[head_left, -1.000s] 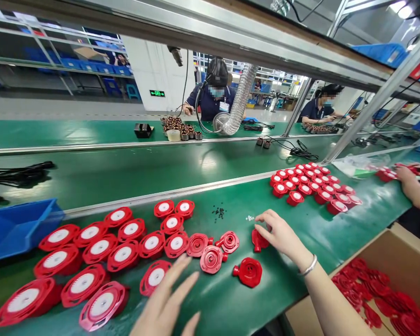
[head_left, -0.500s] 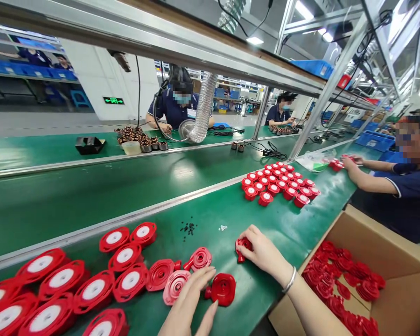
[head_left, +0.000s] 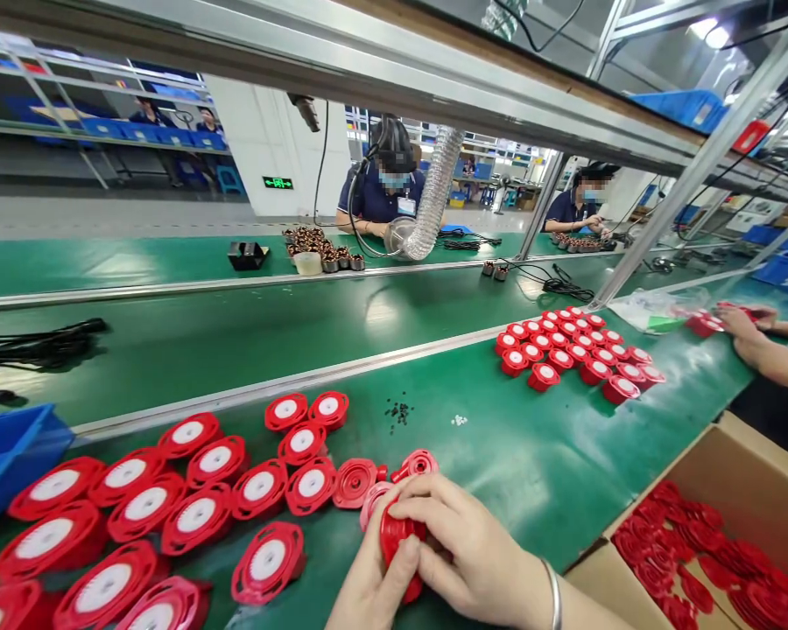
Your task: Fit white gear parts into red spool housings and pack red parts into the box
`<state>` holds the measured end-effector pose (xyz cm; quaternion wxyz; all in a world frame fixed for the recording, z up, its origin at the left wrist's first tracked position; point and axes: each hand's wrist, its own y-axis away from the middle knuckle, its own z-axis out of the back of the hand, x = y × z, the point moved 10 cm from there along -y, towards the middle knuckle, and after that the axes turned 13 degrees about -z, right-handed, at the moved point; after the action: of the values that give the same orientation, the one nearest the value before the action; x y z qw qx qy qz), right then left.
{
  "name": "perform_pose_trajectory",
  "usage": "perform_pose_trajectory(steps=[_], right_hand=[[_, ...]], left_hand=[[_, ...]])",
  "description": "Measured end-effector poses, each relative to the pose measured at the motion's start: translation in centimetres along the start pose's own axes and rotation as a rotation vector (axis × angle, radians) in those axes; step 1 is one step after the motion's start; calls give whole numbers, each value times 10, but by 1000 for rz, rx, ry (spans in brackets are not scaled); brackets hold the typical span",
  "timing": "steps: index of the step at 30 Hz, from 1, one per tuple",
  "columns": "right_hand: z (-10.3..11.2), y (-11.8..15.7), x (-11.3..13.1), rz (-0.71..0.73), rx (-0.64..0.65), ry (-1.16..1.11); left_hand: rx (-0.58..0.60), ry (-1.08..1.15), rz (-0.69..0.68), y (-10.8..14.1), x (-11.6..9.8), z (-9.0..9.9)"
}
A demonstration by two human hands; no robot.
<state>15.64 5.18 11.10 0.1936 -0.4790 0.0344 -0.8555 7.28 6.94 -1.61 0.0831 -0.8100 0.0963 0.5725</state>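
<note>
Both hands meet at the bottom centre around red plastic parts. My left hand wraps them from the left, its thumb across the front. My right hand, with a silver bangle at the wrist, grips them from the right with bent fingers. The fingers hide much of the held parts. Just behind the hands lie a red round cover and a red cover with a spout. A pink-red cover is partly hidden by my left hand. Red housings with white discs stand to the left.
Small black pieces and small white pieces lie on the green table. More red housings stand farther right. A cardboard box of red parts is at lower right, a blue bin at left. A co-worker's hands work at far right.
My right hand has moved left to my left hand, and both now close on red parts. The red cover that lay between them is off the table. The view has turned left.
</note>
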Motion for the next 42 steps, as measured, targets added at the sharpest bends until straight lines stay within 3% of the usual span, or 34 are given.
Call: perform_pose_trajectory(steps=[2, 4, 7, 10, 14, 19, 23, 27, 30, 36, 42], right_hand=[[-11, -4, 1, -13, 108, 29], [-9, -8, -5, -31, 177, 30], [22, -25, -34, -106, 14, 82], [46, -50, -77, -227, -150, 204], [32, -83, -118, -276, -99, 284], [8, -100, -131, -272, -98, 365], [15, -98, -129, -266, -142, 390], [60, -83, -134, -323, -289, 421], [82, -64, -141, -361, -297, 465], [73, -41, -153, -343, -227, 549], [54, -38, -150, -268, -215, 606]], left_hand=[[-67, -47, 6, -2, -8, 13], [-50, -54, 27, -4, -17, 15], [74, 30, 56, -4, -22, 7], [210, 182, 102, -3, -11, -2], [256, 282, 223, -2, 3, -1], [259, 165, 247, -1, -21, 4], [300, 183, 240, -2, -24, 0], [310, 208, 186, -7, -19, -1], [260, 203, 128, -10, -24, 2], [167, 204, 155, -4, -28, 6], [217, 211, 175, -5, -27, 3]])
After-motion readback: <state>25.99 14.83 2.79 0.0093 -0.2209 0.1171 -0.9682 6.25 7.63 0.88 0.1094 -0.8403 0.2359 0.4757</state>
